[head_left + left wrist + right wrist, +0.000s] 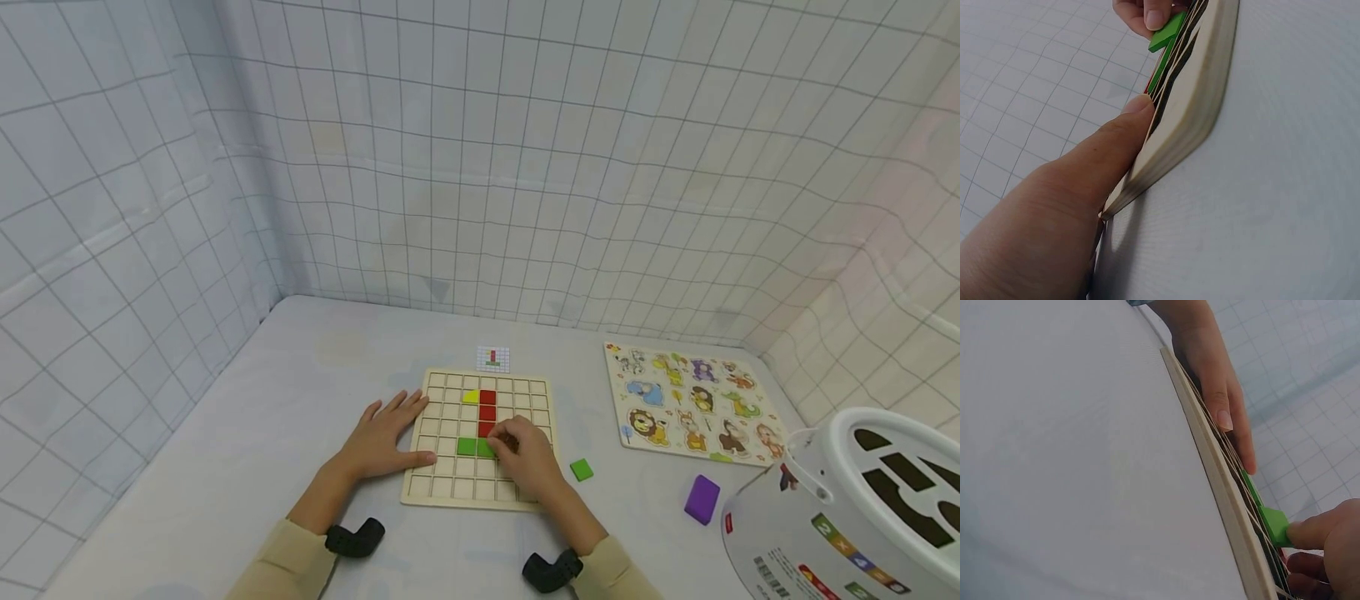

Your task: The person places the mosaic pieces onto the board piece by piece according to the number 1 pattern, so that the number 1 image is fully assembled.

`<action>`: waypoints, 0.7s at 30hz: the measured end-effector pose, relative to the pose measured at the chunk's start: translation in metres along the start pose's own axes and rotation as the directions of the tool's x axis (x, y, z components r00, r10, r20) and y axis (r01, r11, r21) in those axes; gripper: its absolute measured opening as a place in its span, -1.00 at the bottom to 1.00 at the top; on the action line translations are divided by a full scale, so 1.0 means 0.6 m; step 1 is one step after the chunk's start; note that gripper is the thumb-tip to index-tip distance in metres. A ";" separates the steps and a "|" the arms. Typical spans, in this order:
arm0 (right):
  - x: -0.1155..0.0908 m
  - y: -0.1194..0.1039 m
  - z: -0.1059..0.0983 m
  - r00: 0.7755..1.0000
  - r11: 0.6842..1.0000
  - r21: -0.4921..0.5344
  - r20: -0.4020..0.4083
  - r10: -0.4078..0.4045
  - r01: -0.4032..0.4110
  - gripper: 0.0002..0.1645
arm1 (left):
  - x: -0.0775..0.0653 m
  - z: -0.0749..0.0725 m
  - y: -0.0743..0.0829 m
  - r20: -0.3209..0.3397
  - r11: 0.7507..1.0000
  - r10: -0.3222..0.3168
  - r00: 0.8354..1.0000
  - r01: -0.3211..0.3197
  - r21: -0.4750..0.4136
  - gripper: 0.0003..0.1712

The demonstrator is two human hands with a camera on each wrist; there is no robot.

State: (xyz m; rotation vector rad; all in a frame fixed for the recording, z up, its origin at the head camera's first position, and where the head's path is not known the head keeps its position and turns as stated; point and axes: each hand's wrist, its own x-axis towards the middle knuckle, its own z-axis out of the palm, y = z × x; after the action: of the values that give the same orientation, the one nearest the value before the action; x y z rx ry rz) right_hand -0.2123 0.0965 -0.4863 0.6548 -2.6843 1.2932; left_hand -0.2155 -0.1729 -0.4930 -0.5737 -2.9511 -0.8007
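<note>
A wooden grid board (442, 489) lies on the white table. My left hand (381, 439) rests at its left edge with fingers spread, the thumb touching the top. With thumb and fingers, my right hand (528, 458) pinches a green square tile (1275, 525), which sits tilted over the grid. Left of it, another green tile (467, 447) lies in a cell. A column of red tiles (487, 412) runs up the board, with a yellow piece (471, 397) to the left of its top. Behind the board is a small pattern card (492, 359).
One loose green tile (581, 470) lies right of the board. Farther right are an animal puzzle board (686, 400), a purple block (702, 499) and a white lidded bucket (780, 525). Grid-patterned cloth walls (465, 167) enclose the table's back and sides.
</note>
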 end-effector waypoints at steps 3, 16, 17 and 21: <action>0.000 0.001 0.001 1.000 0.999 -0.050 -0.004 -0.009 0.008 -0.95 | 0.001 -0.001 0.001 0.002 1.000 0.000 1.000 0.000 -0.005 0.13; -0.002 0.003 0.001 0.999 0.997 -0.070 -0.030 -0.034 0.032 -0.95 | -0.001 0.001 -0.001 0.006 1.000 -0.007 1.000 0.007 -0.002 0.14; -0.002 0.003 0.001 0.999 0.997 -0.071 -0.031 -0.036 0.034 -0.95 | 0.000 0.001 -0.001 0.003 1.000 -0.006 1.000 0.006 0.000 0.14; -0.003 0.003 0.001 0.999 0.997 -0.072 -0.029 -0.041 0.038 -0.95 | 0.001 0.002 -0.002 0.001 1.000 -0.004 1.000 0.004 0.004 0.14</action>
State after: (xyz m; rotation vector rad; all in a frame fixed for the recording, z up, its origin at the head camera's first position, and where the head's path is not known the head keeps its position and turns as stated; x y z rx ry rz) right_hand -0.2115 0.0976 -0.4885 0.6708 -2.6654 1.1823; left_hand -0.2165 -0.1732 -0.4946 -0.5678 -2.9552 -0.7954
